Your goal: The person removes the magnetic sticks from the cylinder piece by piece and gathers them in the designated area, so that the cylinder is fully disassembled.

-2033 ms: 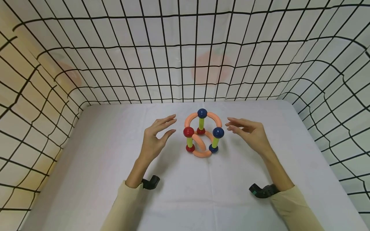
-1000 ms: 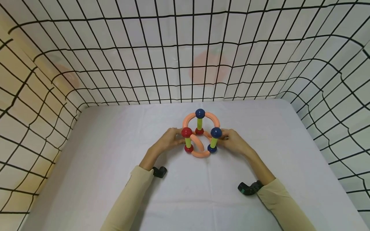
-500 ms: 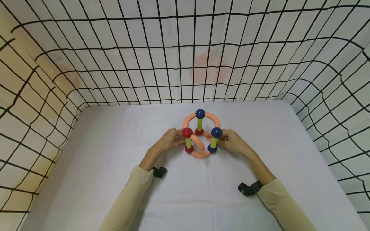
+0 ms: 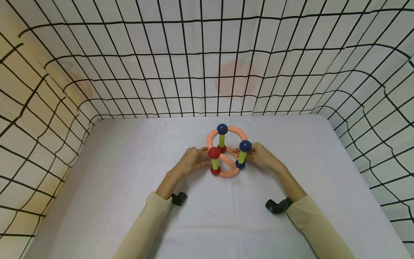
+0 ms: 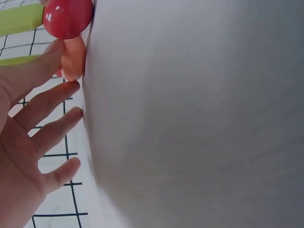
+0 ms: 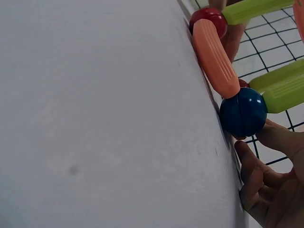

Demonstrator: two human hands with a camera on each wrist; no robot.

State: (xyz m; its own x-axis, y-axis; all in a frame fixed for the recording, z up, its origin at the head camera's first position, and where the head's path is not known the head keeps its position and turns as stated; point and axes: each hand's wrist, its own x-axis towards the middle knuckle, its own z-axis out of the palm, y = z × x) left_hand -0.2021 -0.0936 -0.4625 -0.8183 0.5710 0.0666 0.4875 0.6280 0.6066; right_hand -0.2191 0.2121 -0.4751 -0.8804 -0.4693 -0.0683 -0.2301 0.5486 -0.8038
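A magnetic ball-and-stick frame (image 4: 229, 174) stands upright on the white surface. Three green upright sticks join curved orange rods above and below, with red and blue balls at the corners. From its left side my left hand (image 4: 191, 162) pinches a lower curved orange rod (image 5: 73, 59) between thumb and index finger, beside a red ball (image 5: 68, 16); the other fingers are spread. On the opposite side, the thumb of my right hand (image 4: 263, 157) lies against the lower blue ball (image 6: 243, 112), its fingers curled behind. Part of the right-hand contact is hidden by the frame.
A white cloth-covered surface (image 4: 207, 219) lies beneath the frame and both arms. Black wire mesh (image 4: 203, 77) rises at the back and along both sides. Black wrist cameras (image 4: 279, 205) sit on both wrists.
Both hands came in from either side and took hold of the frame. Since half a second ago it has turned slightly counterclockwise seen from above, its red front corner coming nearer and to the right.
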